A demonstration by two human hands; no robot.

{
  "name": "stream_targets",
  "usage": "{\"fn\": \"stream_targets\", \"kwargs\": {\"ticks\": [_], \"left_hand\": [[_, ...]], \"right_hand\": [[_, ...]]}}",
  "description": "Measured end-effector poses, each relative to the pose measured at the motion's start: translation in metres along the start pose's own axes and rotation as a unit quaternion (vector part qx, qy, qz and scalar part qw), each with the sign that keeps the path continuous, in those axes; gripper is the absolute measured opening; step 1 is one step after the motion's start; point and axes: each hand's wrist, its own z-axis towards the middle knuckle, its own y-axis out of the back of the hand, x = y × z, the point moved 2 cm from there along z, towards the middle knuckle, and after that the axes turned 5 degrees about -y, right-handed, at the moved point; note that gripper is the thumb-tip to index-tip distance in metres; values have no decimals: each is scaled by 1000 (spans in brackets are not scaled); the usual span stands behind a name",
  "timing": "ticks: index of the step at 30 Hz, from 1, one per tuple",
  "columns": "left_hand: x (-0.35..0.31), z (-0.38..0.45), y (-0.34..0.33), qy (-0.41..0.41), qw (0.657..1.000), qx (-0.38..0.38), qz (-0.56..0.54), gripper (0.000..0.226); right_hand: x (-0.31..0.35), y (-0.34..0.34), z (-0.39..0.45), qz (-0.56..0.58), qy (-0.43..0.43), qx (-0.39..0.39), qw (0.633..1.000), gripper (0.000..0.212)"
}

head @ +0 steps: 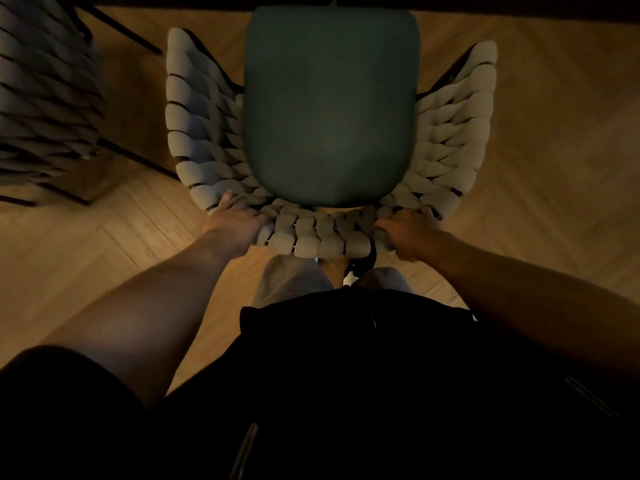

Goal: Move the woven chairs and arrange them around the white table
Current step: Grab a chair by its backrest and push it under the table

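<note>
My left hand [235, 216] grips the near-left curve of the woven chair [207, 133], fingers wrapped over the top band of the backrest and the thumb lying along it. My right hand [408, 230] is curled round the near-right part of the same backrest, knuckles up, holding the padded weave. Between the two hands runs the near rim of thick pale loops. The chair faces away from me, its dark green seat cushion [329, 105] straight ahead and the woven arms flaring out to left and right. The far edge of the cushion meets a dark band across the top of the view; whether that is the table I cannot tell. A second woven chair [45, 91] stands at the far left, in shadow, apart from the first. Everything rests on a herringbone wood floor [554, 168].
</note>
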Motion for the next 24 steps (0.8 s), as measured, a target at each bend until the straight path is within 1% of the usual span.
{"fn": "stream_targets", "kwargs": {"ticks": [4,6,9,15,19,21,24], "left_hand": [[14,15,1,-44,999,18,20,65],[21,18,0,-58,998,32,12,67],[28,16,-2,-66,997,38,2,67],[15,10,3,-30,998,43,-20,66],[-5,2,-1,-18,997,35,-60,65],[-15,-2,-5,-2,996,30,-89,60],[-25,-8,-9,26,990,30,-138,46]], "right_hand": [[-2,3,8,-43,10,-2,999,55],[-4,6,10,-59,22,3,998,55],[-2,10,11,-76,17,22,997,61],[-3,15,7,-105,23,0,994,55],[-15,20,6,-138,31,-8,990,53],[-21,28,9,-142,42,0,989,48],[-28,46,18,-159,56,8,986,46]]}}
